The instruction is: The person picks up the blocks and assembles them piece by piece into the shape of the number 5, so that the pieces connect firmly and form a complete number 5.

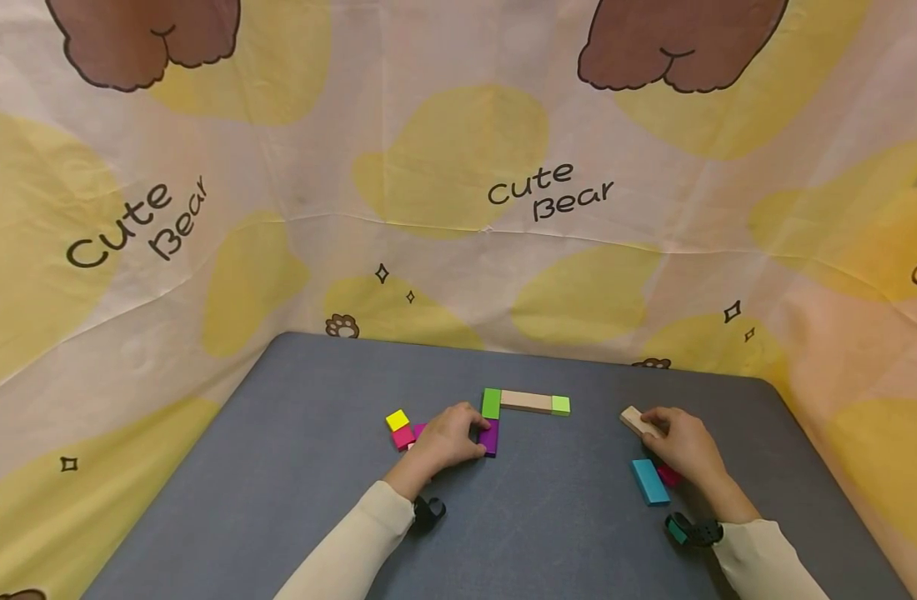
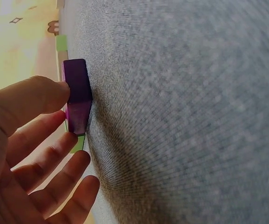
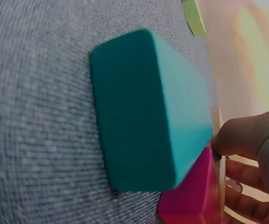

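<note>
My left hand [image 1: 447, 437] pinches a purple block [image 1: 490, 439] with thumb and fingertips. That block lies on the table, its far end against a green block [image 1: 491, 402]. From there a plain wooden block [image 1: 526, 402] runs right to a light green block [image 1: 561, 406]. Over on the right side, my right hand [image 1: 685, 446] holds another plain wooden block [image 1: 635, 421] between thumb and fingers. Just below that hand lie a blue block [image 1: 649, 482] and a magenta block [image 1: 669, 475], which the hand partly covers. The right wrist view shows the blue block [image 3: 134, 112] large and close.
Left of my left hand sit a yellow block [image 1: 398, 420], a pinkish-red block [image 1: 403, 437] and a magenta piece [image 1: 419, 430], partly hidden by the hand. The grey table [image 1: 563, 533] ends at a printed cloth backdrop [image 1: 443, 192].
</note>
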`<state>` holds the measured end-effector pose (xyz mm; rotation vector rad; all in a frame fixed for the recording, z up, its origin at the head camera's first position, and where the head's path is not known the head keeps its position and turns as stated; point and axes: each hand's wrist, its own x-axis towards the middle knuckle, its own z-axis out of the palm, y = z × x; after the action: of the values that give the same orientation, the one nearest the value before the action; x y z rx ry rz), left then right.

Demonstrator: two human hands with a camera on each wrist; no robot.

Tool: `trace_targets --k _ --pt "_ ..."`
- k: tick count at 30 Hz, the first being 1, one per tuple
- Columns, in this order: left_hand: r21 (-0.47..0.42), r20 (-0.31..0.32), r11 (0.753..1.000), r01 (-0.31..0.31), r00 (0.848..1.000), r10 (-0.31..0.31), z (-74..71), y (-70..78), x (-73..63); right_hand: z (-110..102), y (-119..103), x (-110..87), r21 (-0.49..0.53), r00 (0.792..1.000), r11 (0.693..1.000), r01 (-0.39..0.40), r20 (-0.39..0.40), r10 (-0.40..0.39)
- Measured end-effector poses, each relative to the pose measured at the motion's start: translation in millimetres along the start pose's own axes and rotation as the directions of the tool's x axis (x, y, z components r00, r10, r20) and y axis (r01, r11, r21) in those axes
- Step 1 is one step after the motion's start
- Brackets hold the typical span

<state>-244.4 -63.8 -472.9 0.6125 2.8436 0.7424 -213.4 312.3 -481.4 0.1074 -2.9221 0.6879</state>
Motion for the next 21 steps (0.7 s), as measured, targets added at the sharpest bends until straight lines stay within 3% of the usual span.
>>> trace_targets --k 9,21 --pt "-0.007 0.002 1.000 0.011 1.000 -0.011 -1.1 0.9 0.3 -2 -12 0.6 0.019 0.999 0.999 0.028 -0.038 -0.027" --pt "0.070 0.013 0.997 0.029 0.999 -0.030 -2.2 4.3 2.9 4 -44 -0.6 0.079 0.991 0.990 0.113 -0.081 -0.107"
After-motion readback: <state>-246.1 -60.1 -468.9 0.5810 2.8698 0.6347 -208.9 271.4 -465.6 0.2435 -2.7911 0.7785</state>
